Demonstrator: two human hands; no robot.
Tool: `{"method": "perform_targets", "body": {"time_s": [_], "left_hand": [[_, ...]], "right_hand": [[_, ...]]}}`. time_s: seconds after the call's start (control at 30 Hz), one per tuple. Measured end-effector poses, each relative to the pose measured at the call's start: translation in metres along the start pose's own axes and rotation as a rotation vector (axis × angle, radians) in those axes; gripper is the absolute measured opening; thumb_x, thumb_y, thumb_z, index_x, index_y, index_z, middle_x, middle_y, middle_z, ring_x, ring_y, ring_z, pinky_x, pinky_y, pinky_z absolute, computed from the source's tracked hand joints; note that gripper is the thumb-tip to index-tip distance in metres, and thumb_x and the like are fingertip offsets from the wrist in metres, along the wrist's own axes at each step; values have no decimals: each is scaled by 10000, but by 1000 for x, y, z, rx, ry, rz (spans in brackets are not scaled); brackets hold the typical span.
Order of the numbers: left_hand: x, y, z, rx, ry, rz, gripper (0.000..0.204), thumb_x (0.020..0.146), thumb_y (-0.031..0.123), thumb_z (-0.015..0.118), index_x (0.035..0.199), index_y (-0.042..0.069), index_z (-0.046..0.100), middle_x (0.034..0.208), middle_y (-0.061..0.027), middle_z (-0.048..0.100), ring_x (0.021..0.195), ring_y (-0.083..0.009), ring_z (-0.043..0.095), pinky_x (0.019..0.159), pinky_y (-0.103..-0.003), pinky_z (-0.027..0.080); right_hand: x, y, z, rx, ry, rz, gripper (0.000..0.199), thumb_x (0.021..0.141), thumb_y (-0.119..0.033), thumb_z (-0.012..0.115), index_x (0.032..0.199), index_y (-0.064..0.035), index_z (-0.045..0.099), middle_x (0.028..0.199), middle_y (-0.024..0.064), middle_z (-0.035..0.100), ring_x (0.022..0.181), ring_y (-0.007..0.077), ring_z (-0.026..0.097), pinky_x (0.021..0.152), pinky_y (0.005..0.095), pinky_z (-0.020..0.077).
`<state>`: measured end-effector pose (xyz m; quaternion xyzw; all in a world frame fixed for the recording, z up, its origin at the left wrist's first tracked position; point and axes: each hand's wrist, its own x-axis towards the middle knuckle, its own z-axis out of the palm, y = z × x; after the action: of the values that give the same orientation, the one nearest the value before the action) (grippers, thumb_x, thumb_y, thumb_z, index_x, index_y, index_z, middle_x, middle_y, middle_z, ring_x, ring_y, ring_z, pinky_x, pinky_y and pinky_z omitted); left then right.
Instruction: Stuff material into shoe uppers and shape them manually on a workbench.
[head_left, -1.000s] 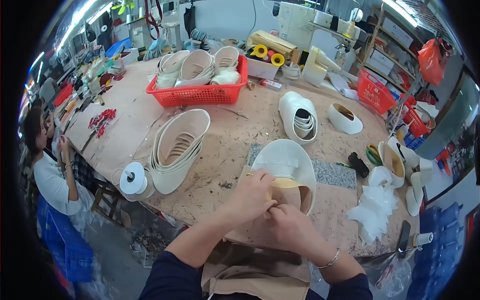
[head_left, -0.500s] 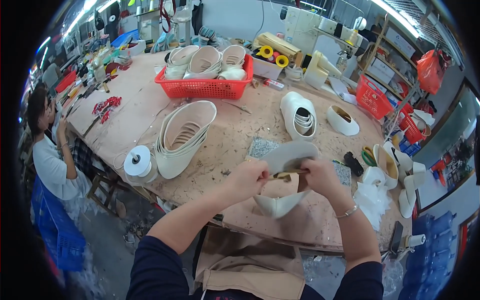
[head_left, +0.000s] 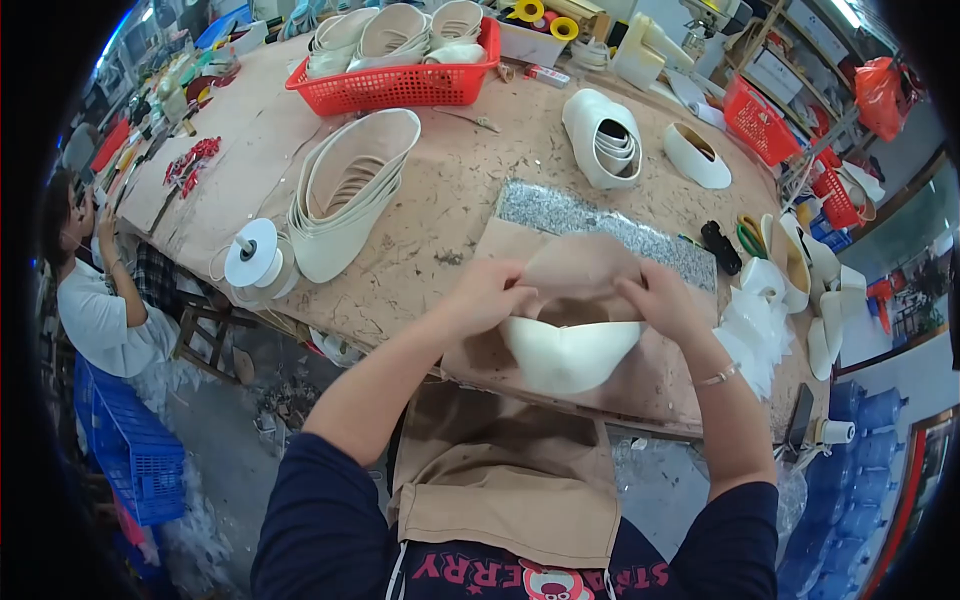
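A white shoe upper [head_left: 572,360] with a beige lining is stretched between my hands over the near edge of the worktable. Its pointed white front faces me, and the lined part stands up behind the opening. My left hand [head_left: 490,296] pinches the left edge, thumb and fingers closed on it. On the opposite edge, my right hand [head_left: 662,298] grips in the same way. Just beyond the upper lies a speckled grey stone slab [head_left: 600,228]. Farther back are a nested stack of white uppers [head_left: 585,125] and a single upper [head_left: 690,168].
A tall stack of uppers [head_left: 318,240] and a white thread spool [head_left: 250,255] stand at left. Behind is a red basket [head_left: 400,92] of uppers. Green-handled scissors [head_left: 748,236], a black object [head_left: 720,248] and white plastic [head_left: 750,325] lie at right. A person [head_left: 100,300] sits far left.
The upper has been turned and opened out, so its lining and white front show more clearly. Both hands keep their hold. My view has tilted downward, and more of the stone slab shows.
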<state>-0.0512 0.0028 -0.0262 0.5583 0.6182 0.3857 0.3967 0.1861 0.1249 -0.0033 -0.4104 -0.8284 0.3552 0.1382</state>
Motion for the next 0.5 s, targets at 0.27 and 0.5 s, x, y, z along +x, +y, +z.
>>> {"method": "perform_targets", "body": {"time_s": [0.27,0.5], "left_hand": [[-18,-12,15,38,4,26,195,784,189,688,947,83,685,796,-113,665,733,-260,626,672,-335,485],[-31,-8,24,128,464,471,260,804,100,643,1050,30,597,932,-130,627,804,-291,616,714,-349,489]], "right_hand": [[-18,-46,14,-416,272,-537,593,651,-209,787,1162,-8,564,1024,163,629,1026,306,583,899,377,446],[33,-62,32,-428,-539,-333,384,660,-204,747,999,-52,649,858,136,664,834,300,636,751,395,488]]}}
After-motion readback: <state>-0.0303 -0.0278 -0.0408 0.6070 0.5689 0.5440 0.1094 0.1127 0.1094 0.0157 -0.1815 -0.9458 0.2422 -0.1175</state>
